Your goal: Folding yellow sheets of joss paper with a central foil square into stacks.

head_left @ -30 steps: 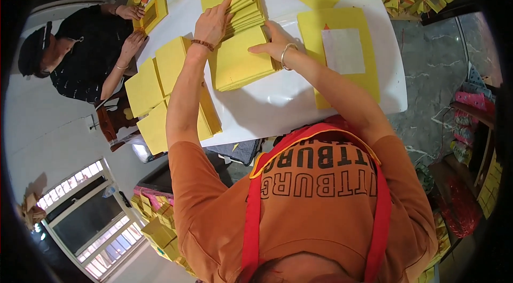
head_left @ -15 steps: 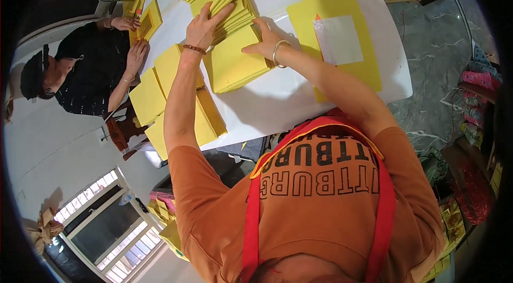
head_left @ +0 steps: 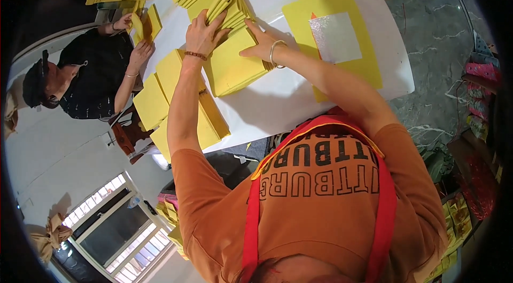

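Rests the left hand [head_left: 201, 37], fingers parted, against a fanned row of folded yellow paper sheets [head_left: 233, 0] on the white-covered table [head_left: 256, 115]; cannot tell whether pinching any. Bends these sheets up into a rounded loop, only rippled a second ago. Keeps the right hand [head_left: 262, 47], thumb and forefinger spread wide, at the right far corner of a flat-topped stack of yellow paper rectangles [head_left: 232, 69], just nearer than the fanned row and in the same place on the table as before. Has smaller yellow paper stacks [head_left: 152, 101] to the left and a large yellow sheet with a shiny pale rectangle [head_left: 299, 16] to the right. Beyond, at the left, a co-worker in black [head_left: 93, 72], now raising a curled yellow sheet [head_left: 138, 26], not lifted earlier.
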The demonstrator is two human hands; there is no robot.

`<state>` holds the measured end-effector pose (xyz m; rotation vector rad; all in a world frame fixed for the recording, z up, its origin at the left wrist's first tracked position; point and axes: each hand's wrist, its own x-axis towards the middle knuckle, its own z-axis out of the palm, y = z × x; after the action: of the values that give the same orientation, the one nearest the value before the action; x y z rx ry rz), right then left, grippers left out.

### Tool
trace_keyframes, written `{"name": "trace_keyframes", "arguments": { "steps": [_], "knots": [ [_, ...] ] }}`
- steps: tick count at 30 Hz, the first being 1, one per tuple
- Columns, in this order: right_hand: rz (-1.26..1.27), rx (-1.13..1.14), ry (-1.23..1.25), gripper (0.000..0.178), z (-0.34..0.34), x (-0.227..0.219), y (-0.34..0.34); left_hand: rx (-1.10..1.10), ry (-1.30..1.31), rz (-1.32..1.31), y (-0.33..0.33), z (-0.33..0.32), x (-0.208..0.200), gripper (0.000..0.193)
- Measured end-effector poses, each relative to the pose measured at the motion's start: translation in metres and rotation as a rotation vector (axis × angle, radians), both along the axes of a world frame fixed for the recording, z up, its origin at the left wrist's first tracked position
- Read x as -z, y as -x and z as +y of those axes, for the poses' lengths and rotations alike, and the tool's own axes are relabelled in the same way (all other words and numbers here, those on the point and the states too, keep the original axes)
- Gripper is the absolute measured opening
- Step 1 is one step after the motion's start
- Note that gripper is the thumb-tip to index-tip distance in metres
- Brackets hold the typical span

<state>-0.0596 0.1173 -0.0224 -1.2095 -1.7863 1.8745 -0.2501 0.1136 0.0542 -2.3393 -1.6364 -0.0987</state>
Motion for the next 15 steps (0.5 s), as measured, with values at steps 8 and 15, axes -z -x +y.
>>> {"name": "trace_keyframes", "arguments": {
  "steps": [8, 15],
  "knots": [
    [-0.113, -0.069, 0.011, 0.089, 0.004, -0.011, -0.004, 0.029, 0.0, 0.019, 0.005, 0.0, 0.004, 0.043],
    [-0.123, -0.055, -0.009, 0.109, 0.009, -0.009, -0.004, 0.033, -0.024, -0.038, 0.006, 0.005, 0.005, 0.039]
  ]
}}
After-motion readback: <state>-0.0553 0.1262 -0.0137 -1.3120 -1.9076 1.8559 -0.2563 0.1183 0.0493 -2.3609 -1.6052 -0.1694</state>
